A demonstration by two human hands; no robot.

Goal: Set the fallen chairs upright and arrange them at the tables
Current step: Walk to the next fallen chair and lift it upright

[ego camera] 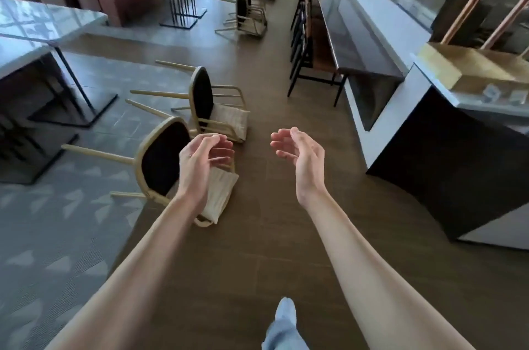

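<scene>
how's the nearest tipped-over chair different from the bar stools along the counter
The nearest fallen gold-framed chair lies on its side with its legs pointing left; the dark-framed bar stools stand upright. The chair lies out on the floor below the left hand; the stools are tucked against the dark counter.

One view only: head camera, wide-angle, worn at standing height, facing forward and down along aisle of brown floor (pixel 257 235). Both forearms reach in from bottom edge; left hand (pixel 200 166) and right hand (pixel 300 157) near lens, mid-frame. Nearest fallen chair (pixel 160 160) just beyond hands; far tables small, top edge. Edges curve, lens distortion.
</scene>
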